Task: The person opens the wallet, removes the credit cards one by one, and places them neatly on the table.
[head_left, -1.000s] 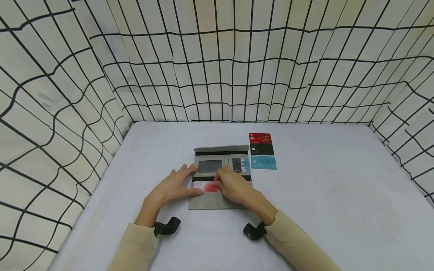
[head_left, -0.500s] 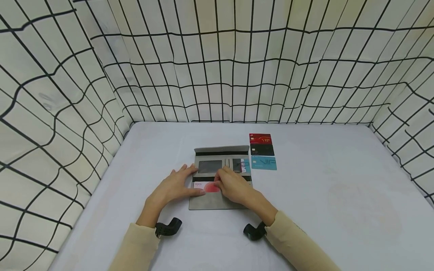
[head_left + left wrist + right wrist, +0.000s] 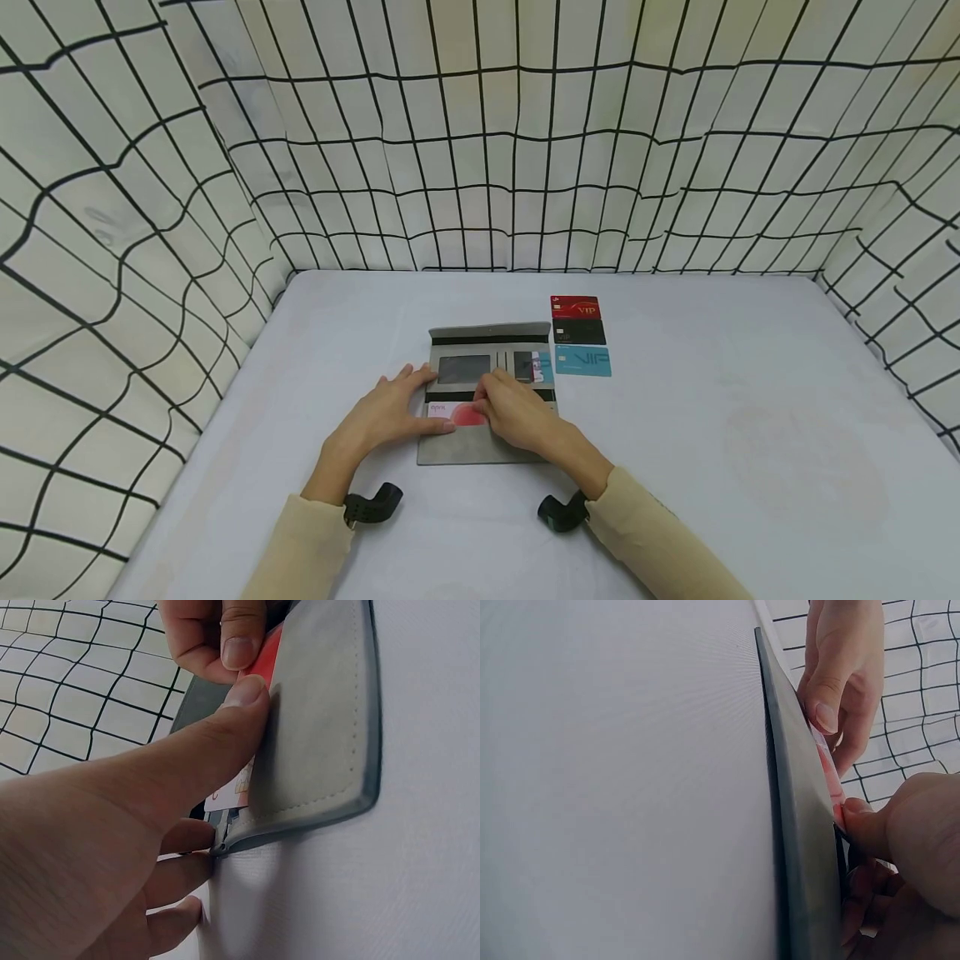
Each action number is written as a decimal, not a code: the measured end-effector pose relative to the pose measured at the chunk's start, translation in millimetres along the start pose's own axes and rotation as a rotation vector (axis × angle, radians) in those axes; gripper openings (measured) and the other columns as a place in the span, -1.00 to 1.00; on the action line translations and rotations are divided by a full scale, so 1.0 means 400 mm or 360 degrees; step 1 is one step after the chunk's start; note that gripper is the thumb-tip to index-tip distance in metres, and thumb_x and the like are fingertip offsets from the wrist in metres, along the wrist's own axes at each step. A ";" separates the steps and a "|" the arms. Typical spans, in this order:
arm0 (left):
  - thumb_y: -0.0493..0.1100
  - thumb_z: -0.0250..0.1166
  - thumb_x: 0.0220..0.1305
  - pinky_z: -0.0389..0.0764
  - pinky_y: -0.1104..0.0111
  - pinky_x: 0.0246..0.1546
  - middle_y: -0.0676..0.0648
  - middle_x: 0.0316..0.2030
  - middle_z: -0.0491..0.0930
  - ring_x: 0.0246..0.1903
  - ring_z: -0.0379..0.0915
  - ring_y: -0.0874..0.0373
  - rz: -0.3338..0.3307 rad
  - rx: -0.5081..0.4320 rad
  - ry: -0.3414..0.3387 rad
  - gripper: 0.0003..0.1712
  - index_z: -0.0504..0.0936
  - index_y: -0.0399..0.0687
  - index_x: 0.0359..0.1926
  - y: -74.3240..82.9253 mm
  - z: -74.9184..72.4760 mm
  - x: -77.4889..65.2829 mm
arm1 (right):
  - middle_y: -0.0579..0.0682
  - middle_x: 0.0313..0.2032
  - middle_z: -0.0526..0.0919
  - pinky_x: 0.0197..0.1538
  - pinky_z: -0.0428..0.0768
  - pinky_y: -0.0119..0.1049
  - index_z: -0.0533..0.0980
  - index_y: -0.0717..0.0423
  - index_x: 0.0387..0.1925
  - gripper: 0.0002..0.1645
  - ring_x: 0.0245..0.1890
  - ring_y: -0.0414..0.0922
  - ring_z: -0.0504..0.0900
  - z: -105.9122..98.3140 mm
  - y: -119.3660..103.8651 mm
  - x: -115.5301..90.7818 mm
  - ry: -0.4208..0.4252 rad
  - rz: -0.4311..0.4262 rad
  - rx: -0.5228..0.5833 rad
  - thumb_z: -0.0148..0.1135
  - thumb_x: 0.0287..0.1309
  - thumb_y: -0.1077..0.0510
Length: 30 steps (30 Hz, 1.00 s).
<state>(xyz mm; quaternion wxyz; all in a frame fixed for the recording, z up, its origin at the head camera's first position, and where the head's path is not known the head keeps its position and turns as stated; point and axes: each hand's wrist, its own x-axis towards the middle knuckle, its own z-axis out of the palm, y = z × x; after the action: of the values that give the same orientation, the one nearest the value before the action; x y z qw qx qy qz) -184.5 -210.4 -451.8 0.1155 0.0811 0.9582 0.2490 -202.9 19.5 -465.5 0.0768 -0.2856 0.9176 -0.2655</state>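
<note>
An unfolded grey wallet [image 3: 476, 451] lies on the white table. A white card with a pink-red circle [image 3: 467, 415] shows above the edge of its lower flap, partly tucked in. My left hand [image 3: 382, 413] rests at the wallet's left side, fingers spread along the edge, the straight thumb pressing on the card near the flap's lip. With curled fingers and thumb, my right hand [image 3: 520, 412] pinches the card's right end. In the left wrist view the card's red part [image 3: 264, 658] shows between the two thumbs; the right fingertips are partly hidden.
Right of the wallet lie a red card [image 3: 576, 307], a black card [image 3: 579, 332] and a blue card [image 3: 582, 361] in a column. Another card [image 3: 542, 367] sits in the wallet's upper right pocket. Black-gridded white walls [image 3: 517, 167] enclose the table's back and sides.
The left thumb has slid very slightly to the right along the card. The right hand and the wallet stay where they were.
</note>
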 end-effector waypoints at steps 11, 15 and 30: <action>0.42 0.43 0.02 0.11 -0.38 0.39 -0.30 0.52 0.14 0.44 -0.04 -0.57 -0.0008 -0.0010 -0.0015 0.07 0.33 0.06 0.46 -0.003 -0.002 -0.001 | -0.07 -0.26 0.52 -0.13 0.58 -0.36 0.52 0.08 -0.14 -0.85 -0.27 -0.17 0.48 0.002 0.001 0.003 -0.0006 0.0061 0.0151 0.20 0.39 0.09; 0.40 0.44 0.02 0.10 -0.37 0.40 -0.29 0.53 0.13 0.45 -0.05 -0.55 -0.0009 -0.0012 -0.0018 0.07 0.33 0.05 0.47 -0.001 -0.004 -0.002 | -0.07 -0.27 0.52 -0.12 0.58 -0.35 0.52 0.08 -0.13 -0.84 -0.27 -0.17 0.48 0.000 0.000 0.003 -0.0018 0.0085 0.0173 0.20 0.40 0.08; 0.39 0.48 -0.03 0.06 -0.36 0.42 -0.26 0.54 0.12 0.48 -0.08 -0.52 -0.0008 -0.0026 -0.0027 0.12 0.31 0.05 0.48 -0.004 0.000 0.000 | -0.02 -0.28 0.55 -0.19 0.59 -0.36 0.55 0.12 -0.17 -0.87 -0.30 -0.16 0.48 -0.005 0.004 0.009 0.0018 0.0140 0.0259 0.19 0.40 0.13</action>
<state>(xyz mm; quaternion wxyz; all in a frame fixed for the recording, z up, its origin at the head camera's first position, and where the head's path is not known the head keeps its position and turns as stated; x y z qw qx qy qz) -184.6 -212.0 -452.6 0.1248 0.0799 0.9553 0.2558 -207.2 19.4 -464.8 0.1062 -0.2363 0.9051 -0.3372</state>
